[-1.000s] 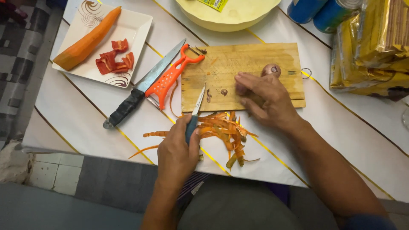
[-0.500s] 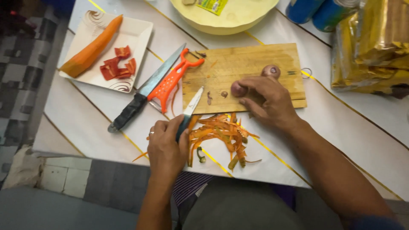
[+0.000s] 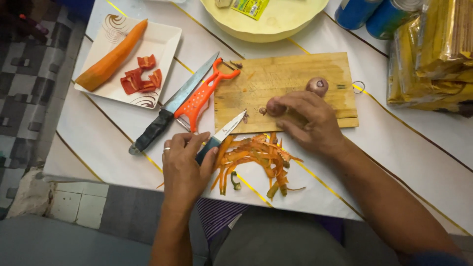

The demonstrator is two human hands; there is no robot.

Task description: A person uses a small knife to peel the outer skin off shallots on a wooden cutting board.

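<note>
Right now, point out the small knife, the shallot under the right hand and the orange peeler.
small knife (image 3: 229, 129): head view, on the bare blade near the tip.
shallot (image 3: 274, 107): head view, on its exposed left side beside the fingers.
orange peeler (image 3: 201, 97): head view, on the middle of its handle.

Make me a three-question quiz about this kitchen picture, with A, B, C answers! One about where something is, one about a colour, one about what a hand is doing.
1. Where does the peeled carrot lie?
A. on the white plate
B. on the cutting board
C. in the yellow bowl

2. What colour is the peeler?
A. blue
B. orange
C. green

3. What is the left hand doing?
A. resting open
B. gripping a small knife
C. holding the carrot

Answers:
1 A, the carrot lies beside red pepper pieces on the plate.
2 B, its handle is orange.
3 B, the fingers wrap the handle, blade pointing at the board, while the right hand holds a small onion.
</note>
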